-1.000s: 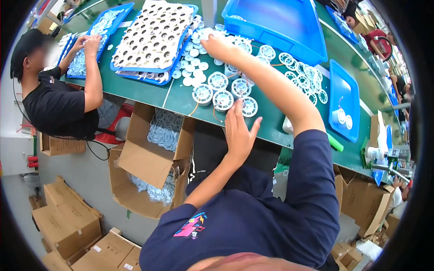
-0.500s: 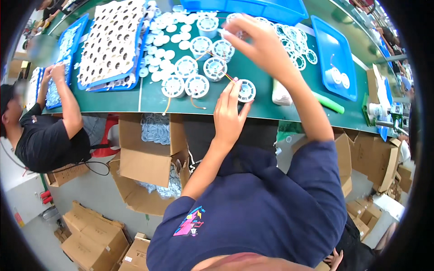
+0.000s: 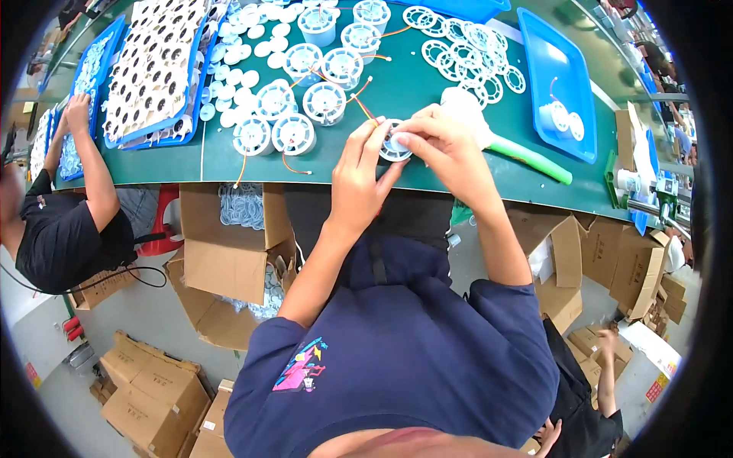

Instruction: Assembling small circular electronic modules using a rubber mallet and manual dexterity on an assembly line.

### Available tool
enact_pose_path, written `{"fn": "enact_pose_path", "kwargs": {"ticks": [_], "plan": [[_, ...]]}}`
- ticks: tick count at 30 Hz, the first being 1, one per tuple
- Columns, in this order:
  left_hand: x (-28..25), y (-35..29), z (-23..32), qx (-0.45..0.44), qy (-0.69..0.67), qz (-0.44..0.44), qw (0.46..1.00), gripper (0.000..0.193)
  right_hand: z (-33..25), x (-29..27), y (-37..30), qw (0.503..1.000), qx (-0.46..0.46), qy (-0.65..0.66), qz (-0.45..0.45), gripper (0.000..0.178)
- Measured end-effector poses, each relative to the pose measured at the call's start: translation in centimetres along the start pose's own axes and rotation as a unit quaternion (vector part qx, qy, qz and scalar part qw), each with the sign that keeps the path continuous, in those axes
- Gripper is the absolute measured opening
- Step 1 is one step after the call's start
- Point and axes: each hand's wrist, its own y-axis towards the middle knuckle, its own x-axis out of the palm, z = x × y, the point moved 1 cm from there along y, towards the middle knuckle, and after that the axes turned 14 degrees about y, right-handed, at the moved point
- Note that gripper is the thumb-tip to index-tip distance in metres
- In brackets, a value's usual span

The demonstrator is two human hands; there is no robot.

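At the near edge of the table, my left hand (image 3: 357, 174) is closed around the side of a round white slotted housing (image 3: 392, 153), whose red and yellow wires stick out beyond the fingers. My right hand (image 3: 452, 153) bends over its top, thumb and fingertips pinching a small white piece against it; the fingers hide most of that piece. To the left stand several similar cylindrical housings (image 3: 294, 134), slotted face up, some with wires trailing. Beyond them lie many loose white discs (image 3: 250, 79). White slotted rings (image 3: 467, 57) are heaped to the far right of my hands.
A white-wrapped bundle (image 3: 463, 107) and a green tube (image 3: 531, 159) lie beside my right hand. Blue trays flank the table, the right tray (image 3: 584, 91) holding two housings. A white honeycomb-like tray (image 3: 156, 69) is at left, with a co-worker (image 3: 72, 210) seated beyond. Open cartons (image 3: 221, 263) stand below.
My right hand has come back from the far housings to the one in my left hand, with a small white piece in its fingers. The view has shifted slightly.
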Motion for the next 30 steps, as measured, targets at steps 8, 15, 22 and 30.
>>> {"fn": "enact_pose_path", "kwargs": {"ticks": [8, 15, 22, 30], "plan": [[0.6, -0.4, 1.1, -0.086, -0.045, -0.022, 0.995, 0.07, -1.3, 0.1, 0.8, 0.987, -0.025, -0.149, 0.06, 0.015], [1.4, -0.5, 1.3, -0.115, -0.051, -0.018, 0.992, 0.067, 0.9, -10.0, 7.6, 0.901, -0.01, -0.428, 0.064, 0.024], [1.6, -0.9, 0.9, -0.085, 0.047, 0.009, 0.995, 0.063, 1.4, -9.1, 10.5, 0.88, 0.005, -0.475, 0.001, 0.023], [2.2, -1.0, 1.5, -0.094, 0.06, 0.024, 0.993, 0.063, -3.3, -3.1, 2.9, 0.962, -0.143, -0.229, -0.047, 0.024]]}}
